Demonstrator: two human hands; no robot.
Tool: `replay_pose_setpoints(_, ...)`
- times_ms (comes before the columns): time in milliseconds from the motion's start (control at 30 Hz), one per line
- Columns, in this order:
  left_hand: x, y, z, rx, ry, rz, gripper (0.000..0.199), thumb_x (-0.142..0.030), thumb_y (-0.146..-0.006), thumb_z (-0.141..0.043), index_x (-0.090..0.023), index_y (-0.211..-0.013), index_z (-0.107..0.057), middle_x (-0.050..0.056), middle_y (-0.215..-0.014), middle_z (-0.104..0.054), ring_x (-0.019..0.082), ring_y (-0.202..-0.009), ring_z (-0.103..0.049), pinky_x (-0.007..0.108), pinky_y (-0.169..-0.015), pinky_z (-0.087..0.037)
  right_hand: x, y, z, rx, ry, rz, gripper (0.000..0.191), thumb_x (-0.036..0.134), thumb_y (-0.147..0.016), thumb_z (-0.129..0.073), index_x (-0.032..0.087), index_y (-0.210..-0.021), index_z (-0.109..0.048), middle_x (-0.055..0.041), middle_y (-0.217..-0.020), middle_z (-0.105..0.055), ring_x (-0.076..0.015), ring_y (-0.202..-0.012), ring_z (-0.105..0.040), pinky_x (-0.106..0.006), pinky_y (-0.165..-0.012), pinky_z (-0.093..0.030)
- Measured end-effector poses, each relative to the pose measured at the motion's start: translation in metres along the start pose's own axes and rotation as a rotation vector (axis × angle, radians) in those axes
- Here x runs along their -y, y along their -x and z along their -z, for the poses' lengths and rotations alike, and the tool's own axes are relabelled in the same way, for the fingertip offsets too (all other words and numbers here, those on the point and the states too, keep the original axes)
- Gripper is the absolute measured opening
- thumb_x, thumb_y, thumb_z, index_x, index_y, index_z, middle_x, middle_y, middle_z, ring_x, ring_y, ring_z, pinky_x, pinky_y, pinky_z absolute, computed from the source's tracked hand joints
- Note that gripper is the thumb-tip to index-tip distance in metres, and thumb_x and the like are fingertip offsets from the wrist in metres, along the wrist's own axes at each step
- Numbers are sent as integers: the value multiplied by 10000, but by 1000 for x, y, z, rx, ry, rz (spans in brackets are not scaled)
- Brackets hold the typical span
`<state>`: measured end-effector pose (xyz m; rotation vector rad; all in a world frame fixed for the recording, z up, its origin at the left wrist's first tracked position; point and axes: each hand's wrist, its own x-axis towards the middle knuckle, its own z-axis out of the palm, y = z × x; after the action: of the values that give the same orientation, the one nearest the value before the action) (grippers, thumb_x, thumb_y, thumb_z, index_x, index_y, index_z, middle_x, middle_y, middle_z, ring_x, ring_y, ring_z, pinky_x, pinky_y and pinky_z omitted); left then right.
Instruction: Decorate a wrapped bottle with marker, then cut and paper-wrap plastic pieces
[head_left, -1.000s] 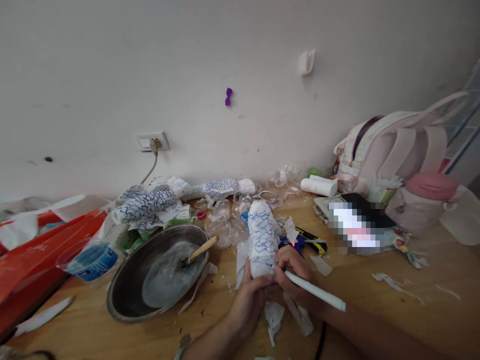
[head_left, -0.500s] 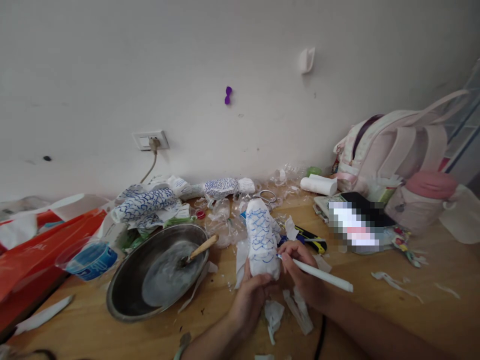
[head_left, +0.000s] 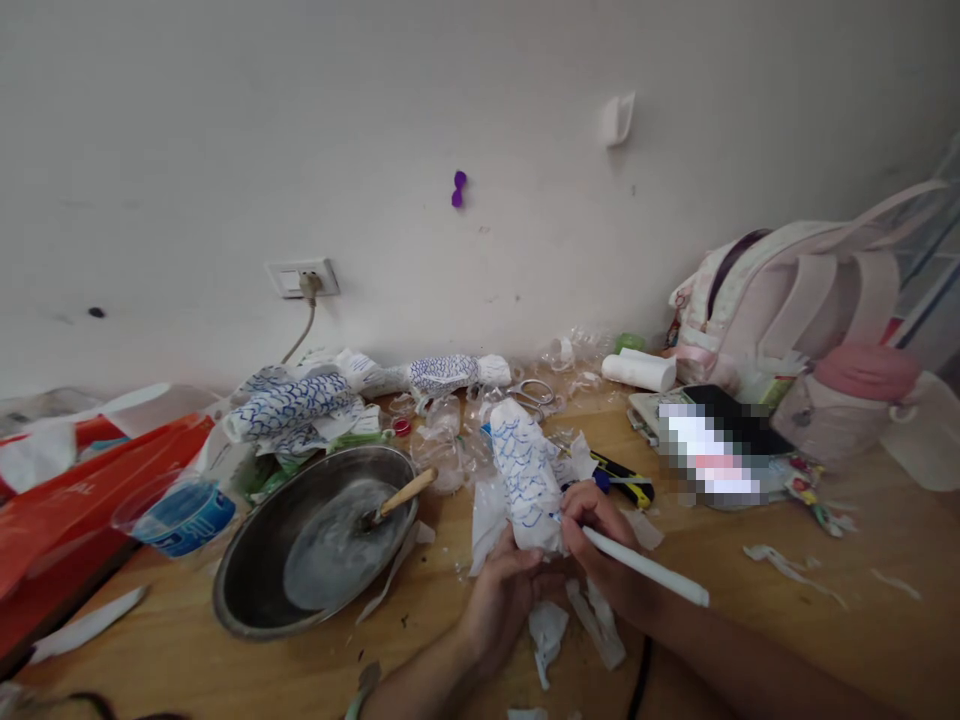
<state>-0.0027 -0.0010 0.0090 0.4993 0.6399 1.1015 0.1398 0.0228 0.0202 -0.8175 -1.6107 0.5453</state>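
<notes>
A white paper-covered fish shape with blue scale lines is tilted up over the table. My left hand grips its lower end from beneath. In my right hand is a white marker pen, its tip at the right side of the white shape near the lower end. Just behind my right hand lie a yellow-and-black utility knife and torn white paper. More paper scraps are below my hands.
A metal bowl of cloudy liquid with a wooden-handled brush stands left. Two blue-scaled paper shapes lie along the wall with scissors and clear plastic pieces. To the right are a phone, a pink-lidded bottle and a backpack.
The white shape has tipped slightly, its lower end shifting right. My right hand and the pen have moved a little right and down along with it.
</notes>
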Motion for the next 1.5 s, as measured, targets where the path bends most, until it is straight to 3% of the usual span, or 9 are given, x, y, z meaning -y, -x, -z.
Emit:
replay_pose_setpoints(233, 4, 0, 0, 26, -68, -30, 473, -299, -635, -805, -156, -1069, -680, 118, -1095, -707, 286, -985, -632, 360, -797, -483, 2, 2, -1, 36, 54, 101, 110, 138, -787, -566, 218, -756, -498, 5, -779, -539, -142, -720, -554, -239, -623, -452)
replay_pose_setpoints(467, 5, -3, -1, -9, -97, -37, 599, -367, -600, -874, -144, -1109, -650, 126, -1058, -715, 276, -953, -650, 356, -814, -482, 5, 3, 0, 101, 60, 27, 89, 192, -797, -585, 219, -735, -528, -18, -770, -557, -171, -717, -559, -284, -626, -461)
replay_pose_setpoints(733, 5, 2, -1, 29, -95, -38, 629, -97, -551, -841, -172, -1145, -647, 87, -1064, -718, 277, -1017, -631, 335, -861, -455, 5, 1, 0, 79, 71, -22, 106, 178, -779, -596, 245, -736, -527, -3, -777, -549, -169, -720, -562, -278, -619, -464)
replay_pose_setpoints(867, 5, 2, -1, 54, -77, -27, 582, -255, -626, -853, -176, -1161, -637, 110, -1103, -700, 298, -1055, -622, 375, -891, -461, 5, 2, 1, 90, 56, -20, 99, 199, -797, -584, 229, -726, -523, -7, -767, -536, -164, -712, -548, -278, -612, -447)
replay_pose_setpoints(967, 5, 2, 0, 55, -98, -43, 548, -378, -671, -826, -169, -1143, -642, 118, -1088, -690, 291, -1008, -629, 371, -822, -488, 3, 4, 0, 88, -5, -23, 78, 221, -809, -552, 224, -740, -515, -18, -778, -531, -177, -728, -539, -296, -632, -443)
replay_pose_setpoints(1167, 4, 0, 3, 14, -105, -25, 426, -371, -700, -794, -150, -1043, -672, 99, -979, -688, 258, -939, -622, 339, -754, -494, -3, 5, 0, 71, -129, -37, 242, 411, -900, -351, 225, -760, -419, -7, -716, -463, -174, -652, -481, -301, -587, -422)
replay_pose_setpoints(1367, 4, 1, 3, 27, -89, -43, 524, -368, -699, -796, -163, -1156, -640, 121, -1089, -681, 280, -967, -631, 368, -776, -502, -1, 3, -1, 2, -60, -41, 152, 264, -839, -496, 233, -733, -392, 4, -718, -455, -166, -676, -480, -282, -599, -415)
replay_pose_setpoints(1500, 4, 2, 0, 40, -95, -48, 565, -368, -697, -804, -175, -1197, -623, 124, -1091, -689, 306, -1006, -635, 394, -829, -497, 5, 2, -1, 55, 27, -8, 138, 191, -790, -528, 223, -725, -411, -9, -726, -477, -165, -673, -500, -291, -607, -435)
